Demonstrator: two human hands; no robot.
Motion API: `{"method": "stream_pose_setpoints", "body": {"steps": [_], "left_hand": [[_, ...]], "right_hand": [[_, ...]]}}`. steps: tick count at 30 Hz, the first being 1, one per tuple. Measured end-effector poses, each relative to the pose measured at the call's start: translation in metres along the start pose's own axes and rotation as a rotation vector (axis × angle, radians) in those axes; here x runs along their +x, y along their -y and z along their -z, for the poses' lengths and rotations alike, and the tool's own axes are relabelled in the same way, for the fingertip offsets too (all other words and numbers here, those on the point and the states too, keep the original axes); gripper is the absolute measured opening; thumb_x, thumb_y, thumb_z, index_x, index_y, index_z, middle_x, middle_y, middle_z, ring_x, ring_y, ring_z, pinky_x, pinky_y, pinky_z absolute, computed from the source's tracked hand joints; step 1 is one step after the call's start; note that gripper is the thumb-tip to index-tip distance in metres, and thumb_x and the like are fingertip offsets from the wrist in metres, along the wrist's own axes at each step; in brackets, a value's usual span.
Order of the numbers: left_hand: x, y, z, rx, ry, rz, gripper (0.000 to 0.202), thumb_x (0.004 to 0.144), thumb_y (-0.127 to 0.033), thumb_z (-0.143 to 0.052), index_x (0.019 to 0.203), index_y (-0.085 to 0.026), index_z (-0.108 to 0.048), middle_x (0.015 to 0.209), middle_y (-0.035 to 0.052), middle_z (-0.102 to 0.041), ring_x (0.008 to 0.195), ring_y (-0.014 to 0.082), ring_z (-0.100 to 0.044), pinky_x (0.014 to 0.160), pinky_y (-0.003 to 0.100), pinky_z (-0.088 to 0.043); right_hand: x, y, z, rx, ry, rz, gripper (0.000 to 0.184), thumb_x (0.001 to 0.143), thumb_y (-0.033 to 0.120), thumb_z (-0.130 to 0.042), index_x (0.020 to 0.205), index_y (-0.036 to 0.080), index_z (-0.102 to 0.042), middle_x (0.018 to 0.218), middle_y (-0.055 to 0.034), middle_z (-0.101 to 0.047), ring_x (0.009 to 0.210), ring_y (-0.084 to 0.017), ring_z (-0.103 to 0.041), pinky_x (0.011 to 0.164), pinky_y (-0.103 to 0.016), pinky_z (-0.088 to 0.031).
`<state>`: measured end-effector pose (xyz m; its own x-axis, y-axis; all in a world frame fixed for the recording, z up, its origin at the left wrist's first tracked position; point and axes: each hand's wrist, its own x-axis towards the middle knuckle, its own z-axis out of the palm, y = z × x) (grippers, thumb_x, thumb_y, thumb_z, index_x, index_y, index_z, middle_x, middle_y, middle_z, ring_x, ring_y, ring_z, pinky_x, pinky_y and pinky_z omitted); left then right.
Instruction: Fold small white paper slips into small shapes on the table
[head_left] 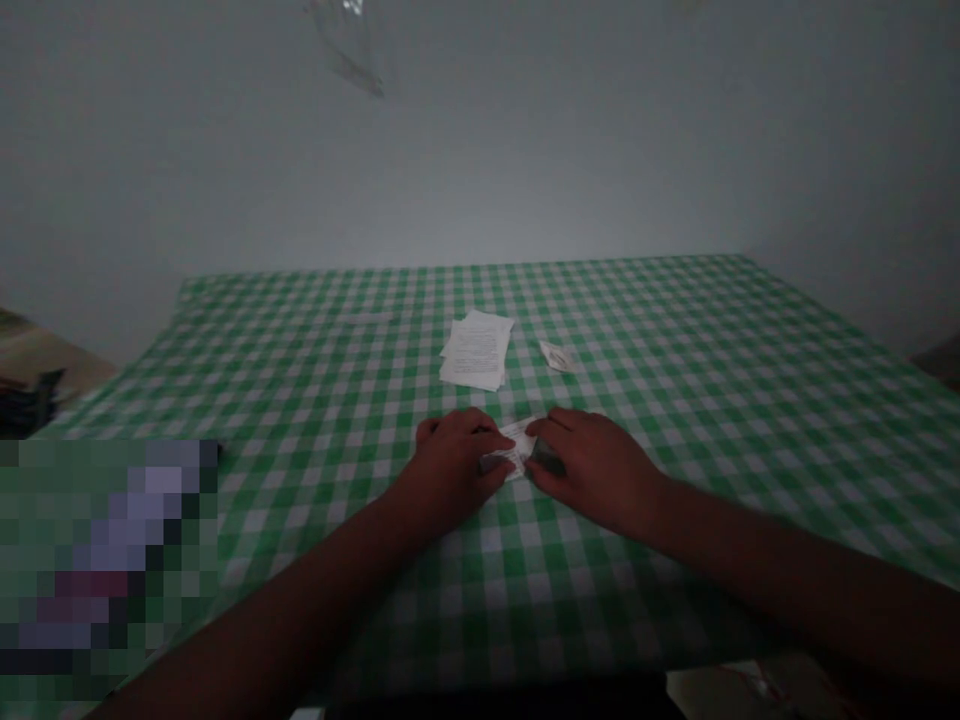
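Note:
Low over the middle of the table, a small piece of printed white paper [517, 436] sits between my two hands. My left hand [456, 458] grips its left side with thumb and fingers pinched. On the right side, the fingers and thumb of my right hand [592, 455] are closed on the same paper. The paper looks creased or folded, but the fingers hide much of it. Just beyond my hands lies a loose stack of printed sheets [475, 352]. To the right of that stack rests a small folded paper [556, 357].
A green and white checked cloth [675, 350] covers the table. At the left edge, a blurred-out patch [120, 540] hides a long light-coloured object. A pale wall [525, 150] stands behind the table, with a faint clear item [349, 45] near its top.

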<state>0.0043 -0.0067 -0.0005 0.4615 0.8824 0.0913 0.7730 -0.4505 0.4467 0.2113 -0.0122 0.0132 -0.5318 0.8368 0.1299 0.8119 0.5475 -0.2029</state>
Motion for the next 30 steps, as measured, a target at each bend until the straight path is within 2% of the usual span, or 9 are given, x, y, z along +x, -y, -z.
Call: {"method": "stream_pose_setpoints", "body": {"steps": [3,6,9,13,17,24,30], "left_hand": [[0.001,0.0,0.0,0.006,0.008,0.015,0.024,0.083,-0.032,-0.069,0.107,-0.031,-0.07,0.117,0.0021,-0.063,0.111,0.0239,-0.055,0.098,0.046,-0.031],[0.001,0.0,0.001,-0.001,0.011,0.009,0.025,0.083,-0.031,-0.069,0.107,-0.031,-0.069,0.117,0.0013,-0.063,0.11,0.0237,-0.056,0.097,0.046,-0.032],[0.001,0.0,0.0,0.002,0.009,0.004,0.025,0.082,-0.031,-0.07,0.107,-0.031,-0.069,0.116,0.0007,-0.063,0.11,0.0235,-0.056,0.097,0.046,-0.032],[0.002,0.0,0.001,0.012,0.009,0.014,0.025,0.083,-0.033,-0.069,0.108,-0.031,-0.068,0.116,0.0007,-0.062,0.11,0.0247,-0.056,0.098,0.047,-0.032],[0.0,-0.004,0.004,0.049,0.013,-0.016,0.028,0.084,-0.031,-0.067,0.112,-0.031,-0.066,0.117,0.002,-0.062,0.109,0.0248,-0.055,0.098,0.048,-0.032],[-0.002,-0.007,0.005,0.095,-0.002,-0.056,0.024,0.084,-0.027,-0.067,0.108,-0.032,-0.07,0.112,0.0025,-0.063,0.107,0.0226,-0.055,0.098,0.046,-0.03],[-0.002,-0.007,0.003,0.119,-0.01,-0.061,0.023,0.085,-0.029,-0.067,0.107,-0.033,-0.07,0.109,0.0012,-0.062,0.104,0.0224,-0.056,0.098,0.048,-0.03]], "right_hand": [[0.0,0.002,-0.006,0.064,-0.047,-0.008,0.027,0.086,0.033,-0.058,0.106,0.016,-0.06,0.099,-0.0072,-0.065,0.092,-0.022,-0.061,0.079,-0.035,-0.046],[0.003,-0.002,-0.008,0.083,-0.072,-0.062,0.023,0.083,0.032,-0.06,0.099,0.016,-0.057,0.093,-0.0053,-0.064,0.082,-0.02,-0.06,0.07,-0.032,-0.044],[0.01,-0.01,-0.007,0.085,-0.07,-0.135,0.019,0.082,0.032,-0.06,0.094,0.018,-0.054,0.09,-0.004,-0.062,0.073,-0.017,-0.058,0.062,-0.029,-0.04],[0.017,-0.023,-0.007,0.076,-0.093,-0.196,0.018,0.082,0.032,-0.06,0.09,0.019,-0.051,0.09,-0.0039,-0.061,0.074,-0.017,-0.058,0.06,-0.028,-0.038],[0.018,-0.025,-0.009,0.074,-0.122,-0.19,0.016,0.081,0.031,-0.058,0.089,0.019,-0.05,0.087,-0.0034,-0.061,0.073,-0.017,-0.057,0.061,-0.028,-0.038],[0.007,-0.004,-0.01,0.103,-0.106,-0.104,0.02,0.079,0.034,-0.061,0.088,0.019,-0.05,0.086,-0.0025,-0.061,0.07,-0.016,-0.056,0.062,-0.028,-0.037],[0.017,-0.022,-0.011,0.045,-0.131,-0.172,0.019,0.08,0.034,-0.06,0.084,0.02,-0.048,0.083,-0.0031,-0.06,0.07,-0.017,-0.056,0.059,-0.028,-0.035]]}}
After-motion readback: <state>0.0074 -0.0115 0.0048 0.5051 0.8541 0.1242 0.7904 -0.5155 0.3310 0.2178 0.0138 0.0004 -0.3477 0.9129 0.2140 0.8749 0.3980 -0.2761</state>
